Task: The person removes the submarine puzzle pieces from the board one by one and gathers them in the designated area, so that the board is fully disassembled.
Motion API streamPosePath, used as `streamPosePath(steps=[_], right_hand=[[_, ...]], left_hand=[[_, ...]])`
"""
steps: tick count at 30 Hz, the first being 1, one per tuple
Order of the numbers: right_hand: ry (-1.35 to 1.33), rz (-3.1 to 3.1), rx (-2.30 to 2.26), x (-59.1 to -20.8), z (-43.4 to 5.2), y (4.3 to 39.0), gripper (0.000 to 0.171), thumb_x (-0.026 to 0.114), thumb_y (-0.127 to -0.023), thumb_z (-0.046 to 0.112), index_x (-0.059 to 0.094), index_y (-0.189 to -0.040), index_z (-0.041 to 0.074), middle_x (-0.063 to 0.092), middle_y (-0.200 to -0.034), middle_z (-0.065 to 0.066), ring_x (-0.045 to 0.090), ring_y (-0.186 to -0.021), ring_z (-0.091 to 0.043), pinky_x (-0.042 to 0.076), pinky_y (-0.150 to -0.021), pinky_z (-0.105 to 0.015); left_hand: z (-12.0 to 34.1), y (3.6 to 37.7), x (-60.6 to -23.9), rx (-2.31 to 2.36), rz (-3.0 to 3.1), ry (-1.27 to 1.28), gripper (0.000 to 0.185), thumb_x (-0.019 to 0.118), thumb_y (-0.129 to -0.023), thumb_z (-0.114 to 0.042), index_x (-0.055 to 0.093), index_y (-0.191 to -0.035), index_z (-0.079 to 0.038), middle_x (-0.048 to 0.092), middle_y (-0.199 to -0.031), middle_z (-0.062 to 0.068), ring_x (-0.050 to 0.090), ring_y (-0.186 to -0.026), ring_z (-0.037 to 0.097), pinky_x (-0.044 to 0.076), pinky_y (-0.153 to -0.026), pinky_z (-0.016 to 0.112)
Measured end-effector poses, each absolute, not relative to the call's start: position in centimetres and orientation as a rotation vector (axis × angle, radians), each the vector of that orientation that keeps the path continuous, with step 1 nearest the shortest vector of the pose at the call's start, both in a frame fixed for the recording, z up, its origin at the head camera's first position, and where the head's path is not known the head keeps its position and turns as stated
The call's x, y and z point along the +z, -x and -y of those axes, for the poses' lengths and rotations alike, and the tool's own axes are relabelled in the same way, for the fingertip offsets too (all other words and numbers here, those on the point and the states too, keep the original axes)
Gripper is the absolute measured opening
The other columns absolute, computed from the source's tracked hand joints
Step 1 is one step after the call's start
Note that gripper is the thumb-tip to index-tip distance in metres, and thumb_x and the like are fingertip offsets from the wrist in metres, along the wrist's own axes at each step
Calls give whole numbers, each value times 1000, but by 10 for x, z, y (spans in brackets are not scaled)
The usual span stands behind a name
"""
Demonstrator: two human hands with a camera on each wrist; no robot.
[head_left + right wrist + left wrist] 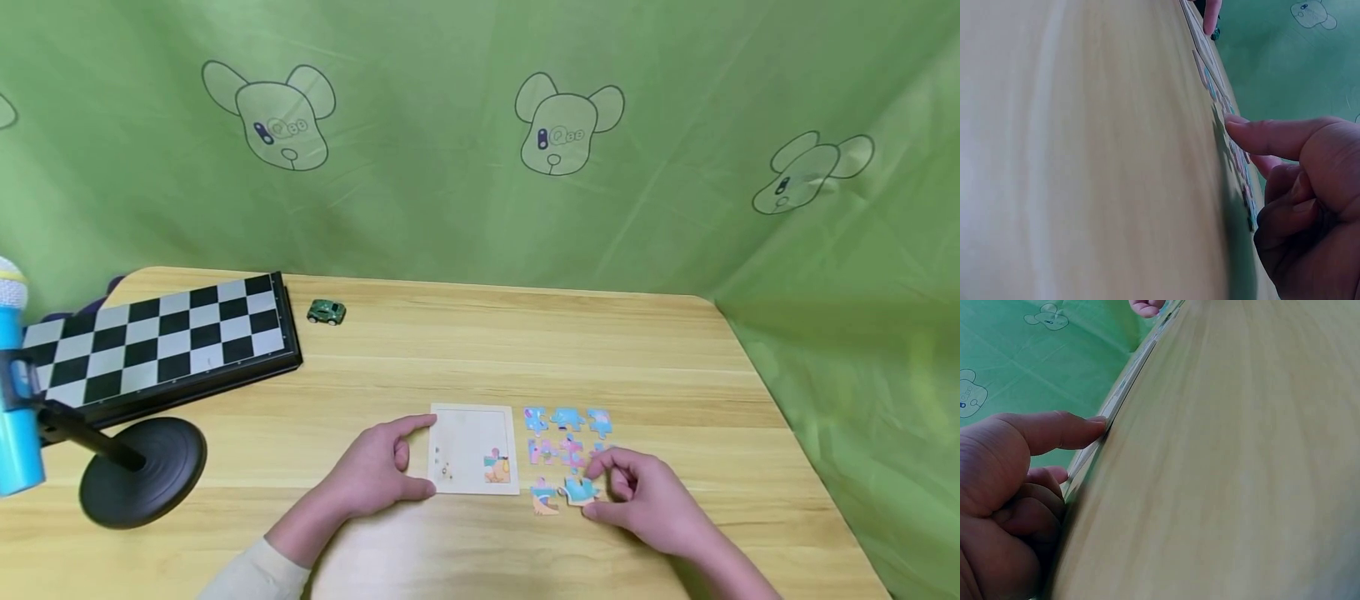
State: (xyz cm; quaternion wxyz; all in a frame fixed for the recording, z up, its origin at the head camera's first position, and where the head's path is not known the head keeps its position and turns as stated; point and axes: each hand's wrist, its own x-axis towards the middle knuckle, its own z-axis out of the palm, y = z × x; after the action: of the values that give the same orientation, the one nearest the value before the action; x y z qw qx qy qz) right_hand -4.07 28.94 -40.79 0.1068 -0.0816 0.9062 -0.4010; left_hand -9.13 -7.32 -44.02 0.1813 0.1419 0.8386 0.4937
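Fingers (pixel 600 477) on wooden table (pixel 465 350)

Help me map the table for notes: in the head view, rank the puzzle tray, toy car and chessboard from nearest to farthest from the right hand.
1. Puzzle tray, just left of the right hand, under the left hand's fingers.
2. Toy car, far side, left of centre.
3. Chessboard, far left edge.

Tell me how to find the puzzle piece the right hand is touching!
Look at the wooden table and find the pale puzzle board near its front edge. Just right of it lie loose puzzle pieces in rows. The one you want is the blue piece in the front row, at the fingertips of the right hand; its neighbour on the left is mostly orange.
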Motion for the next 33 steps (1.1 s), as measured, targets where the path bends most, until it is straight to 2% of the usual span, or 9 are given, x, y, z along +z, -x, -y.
streamPosePath(steps=[3,7,12,14,19,21,26,29,33], right_hand=[[239,-2643,-1186,-409,-292,40,37,90,-73,20,65,-99,13,36,-61,9,55,-73,-4,47,-92,-27],[259,-2581,-1223,-410,-294,40,37,88,-75,17,64,-101,8,37,-63,7,38,-55,-5,44,-77,-26],[297,-2568,-1202,-411,-295,41,35,87,-77,19,64,-102,9,36,-63,9,37,-55,-3,45,-91,-25],[311,-2584,-1192,-411,-295,41,36,87,-77,21,64,-102,10,35,-62,10,49,-66,-1,43,-97,-24],[291,-2617,-1260,-410,-288,44,35,88,-77,20,67,-103,12,33,-61,9,57,-80,-3,45,-89,-22],[285,-2615,-1300,-411,-280,47,33,87,-77,18,67,-104,12,33,-62,8,47,-64,-5,45,-79,-24],[330,-2604,-1342,-412,-254,56,31,87,-79,19,68,-103,12,34,-61,8,35,-55,-5,44,-66,-25],[358,-2580,-1331,-413,-240,62,31,86,-79,18,68,-103,11,35,-61,8,34,-54,-4,43,-59,-26],[374,-2571,-1272,-414,-223,68,31,86,-79,16,67,-103,12,36,-61,8,37,-52,-4,45,-62,-26]], left_hand=[[73,91,-440,1404,-2367,-402,87,92,-68,-13,51,-145,-9,42,-62,-5,38,-50,9,39,-53,27],[74,91,-440,1412,-2366,-404,88,92,-67,-13,52,-145,-9,43,-62,-5,37,-50,9,39,-53,27],[74,91,-440,1419,-2366,-406,88,92,-67,-12,52,-145,-9,42,-62,-5,37,-50,9,39,-53,27],[74,91,-440,1419,-2367,-408,88,92,-67,-12,52,-145,-9,42,-61,-5,37,-50,9,39,-53,27],[74,91,-440,1412,-2371,-407,88,92,-67,-13,51,-145,-9,42,-62,-5,37,-50,9,40,-54,27],[74,91,-440,1409,-2372,-403,88,92,-67,-13,51,-145,-9,42,-62,-5,37,-50,9,40,-54,27],[74,91,-440,1408,-2369,-404,88,91,-68,-13,51,-146,-9,42,-61,-6,37,-50,9,41,-55,27],[74,91,-440,1415,-2363,-410,88,91,-68,-13,51,-146,-9,41,-60,-7,37,-49,8,40,-54,27],[74,91,-440,1431,-2365,-424,88,91,-67,-13,51,-145,-8,40,-58,-7,35,-48,8,39,-52,27]])
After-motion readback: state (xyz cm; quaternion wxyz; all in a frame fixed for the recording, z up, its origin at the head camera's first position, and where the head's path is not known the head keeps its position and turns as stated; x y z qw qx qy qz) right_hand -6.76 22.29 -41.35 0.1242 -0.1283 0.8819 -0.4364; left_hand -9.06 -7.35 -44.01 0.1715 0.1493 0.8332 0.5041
